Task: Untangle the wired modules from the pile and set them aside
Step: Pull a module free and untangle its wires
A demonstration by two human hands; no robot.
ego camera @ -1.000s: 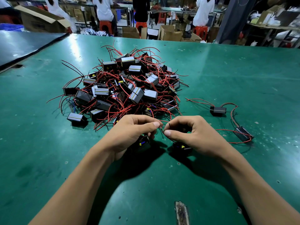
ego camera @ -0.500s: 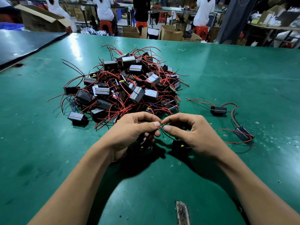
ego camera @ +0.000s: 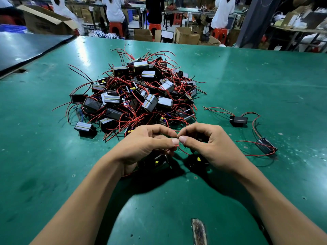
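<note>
A pile of small black modules with tangled red wires lies on the green table. Just in front of it my left hand and my right hand meet thumb to thumb, each pinching a thin red wire between thumb and forefinger. Under my left hand hangs a black module with a yellow part. Another such module sits below my right hand. Two separated modules lie to the right: one farther back, one nearer, both trailing red wires.
A dark table adjoins at the far left. A scuffed patch marks the near table edge. Cardboard boxes, red stools and standing people fill the workshop behind the far edge.
Both hands have risen slightly and drawn closer together, thumbs now touching over the wire. The two modules dangle beneath them; the pile and set-aside modules have not moved.
</note>
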